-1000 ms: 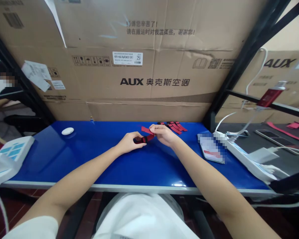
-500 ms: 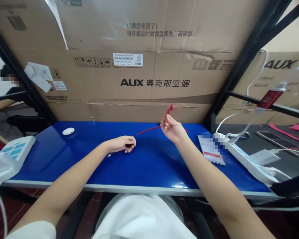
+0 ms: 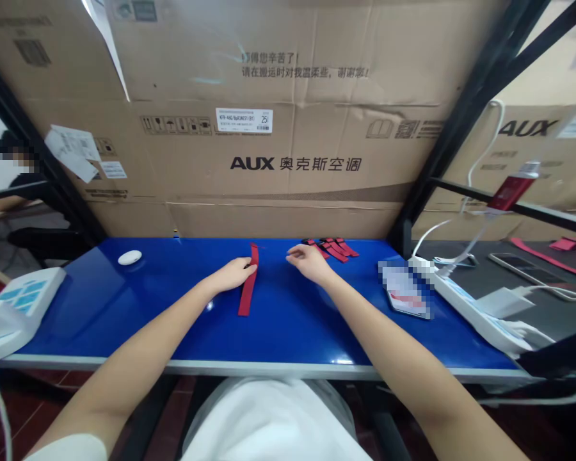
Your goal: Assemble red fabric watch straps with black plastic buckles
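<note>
Strap of flat red fabric [image 3: 246, 294], long and narrow, slants across the glossy blue tabletop [image 3: 288, 333] left of centre, its far end tipped slightly to the right. The near part is broad, evenly coloured and squarely cut; beyond the fingers it looks thinner, as if turned partly on edge. The bare left hand [image 3: 233, 274] pinches it beyond its midpoint, thumb and fingers closed on the fabric. The bare right hand [image 3: 311, 261] is half curled, a small gap between thumb and fingertips, with nothing visible in its grasp; it hangs just beside a group of short red straps with black plastic buckles [image 3: 335, 248].

Fingers cover a middle stretch of the held strap, and whether its near end touches the tabletop cannot be told. The left palm is hidden. Pixel blocks mask much of a slim smartphone with a bright screen [image 3: 403, 291]. A dark-clothed co-worker [image 3: 26, 182] is partly screened by a black metal frame [image 3: 60, 186].
</note>
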Tool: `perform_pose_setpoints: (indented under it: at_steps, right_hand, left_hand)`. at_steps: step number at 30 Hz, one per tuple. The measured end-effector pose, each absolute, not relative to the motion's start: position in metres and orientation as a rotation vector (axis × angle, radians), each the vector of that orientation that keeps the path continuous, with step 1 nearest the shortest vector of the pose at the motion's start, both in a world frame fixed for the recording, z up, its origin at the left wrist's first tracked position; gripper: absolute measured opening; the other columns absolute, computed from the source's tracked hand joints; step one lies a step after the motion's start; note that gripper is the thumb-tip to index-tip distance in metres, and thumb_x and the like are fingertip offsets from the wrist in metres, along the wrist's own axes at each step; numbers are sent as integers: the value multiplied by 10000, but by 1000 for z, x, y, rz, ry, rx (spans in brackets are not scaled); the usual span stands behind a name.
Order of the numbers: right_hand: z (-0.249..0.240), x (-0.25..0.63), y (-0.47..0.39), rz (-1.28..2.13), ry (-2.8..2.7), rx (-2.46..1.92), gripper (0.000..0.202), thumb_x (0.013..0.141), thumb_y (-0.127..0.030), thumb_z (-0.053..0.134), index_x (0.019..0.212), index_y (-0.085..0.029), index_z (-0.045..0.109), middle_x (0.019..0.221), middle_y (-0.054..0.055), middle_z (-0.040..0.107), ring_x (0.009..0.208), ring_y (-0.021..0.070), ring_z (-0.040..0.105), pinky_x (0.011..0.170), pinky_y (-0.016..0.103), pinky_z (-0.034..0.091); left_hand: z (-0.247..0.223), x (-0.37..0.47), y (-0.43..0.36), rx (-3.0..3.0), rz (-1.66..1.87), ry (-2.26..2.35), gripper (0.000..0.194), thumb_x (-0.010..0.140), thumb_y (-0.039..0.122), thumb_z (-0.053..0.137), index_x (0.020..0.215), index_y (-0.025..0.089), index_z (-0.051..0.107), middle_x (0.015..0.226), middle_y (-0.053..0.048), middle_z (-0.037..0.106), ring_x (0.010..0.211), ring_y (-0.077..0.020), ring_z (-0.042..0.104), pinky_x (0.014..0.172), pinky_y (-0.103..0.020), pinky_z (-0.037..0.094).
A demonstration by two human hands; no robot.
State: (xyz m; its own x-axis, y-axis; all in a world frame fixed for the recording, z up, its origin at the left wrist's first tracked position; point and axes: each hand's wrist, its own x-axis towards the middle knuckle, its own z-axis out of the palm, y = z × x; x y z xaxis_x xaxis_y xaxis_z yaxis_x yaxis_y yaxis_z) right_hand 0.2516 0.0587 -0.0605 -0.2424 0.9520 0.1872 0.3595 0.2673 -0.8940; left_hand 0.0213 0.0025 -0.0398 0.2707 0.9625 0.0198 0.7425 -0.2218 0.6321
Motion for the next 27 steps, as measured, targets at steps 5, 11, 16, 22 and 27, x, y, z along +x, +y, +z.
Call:
perform_pose_setpoints:
  at_steps: [5, 11, 16, 22, 27]
  right_hand:
    - [-64, 280, 77, 199, -2055, -1849, 428, 832, -270, 599, 1204, -61, 565, 1255, 235, 581, 1228, 338, 502, 1012, 434, 388]
    - [-67, 273, 65, 90, -2292, -1831, 452, 892, -328, 480, 1223, -27, 545, 1279, 263, 550, 1214, 379, 474, 970, 451, 385]
    - [-56, 261, 40, 138, -2389, -1597, 309, 870, -275, 501, 1053, -68, 639, 1077, 242, 646, 1090, 363, 545, 884, 425, 424]
    - [-53, 268, 51, 311, -2279, -1264, 524, 722, 2, 469, 1197, -158, 622, 1214, 107, 639, 1117, 240, 544, 963, 326, 421]
    - [-68, 283, 75, 213, -2377, -1300, 583, 679, 22, 514, 1221, -154, 637, 1377, 128, 529, 1227, 292, 462, 1061, 406, 361]
  left_hand:
    - [-43, -3, 18, 2148, 332, 2091, 369, 958, 447, 340, 985, 163, 574, 935, -146, 684, 869, -292, 642, 722, -340, 424]
    - [-40, -20, 21, 1955, 140, 2503, 492, 941, 484, 384, 1224, 97, 493, 1171, -254, 601, 1057, -384, 614, 802, -408, 466]
    - [-28, -25, 9, 1935, 1, 2553, 592, 886, 525, 489, 1263, 69, 490, 1267, -281, 523, 1052, -391, 619, 814, -403, 488]
    - [-16, -12, -12, 1839, -130, 2589, 627, 895, 569, 433, 1289, 90, 524, 1320, -269, 500, 1102, -410, 585, 834, -452, 494]
    - [-22, 13, -17, 2282, 174, 2596, 521, 975, 418, 304, 1269, 78, 567, 1314, -234, 548, 1205, -372, 527, 945, -458, 446]
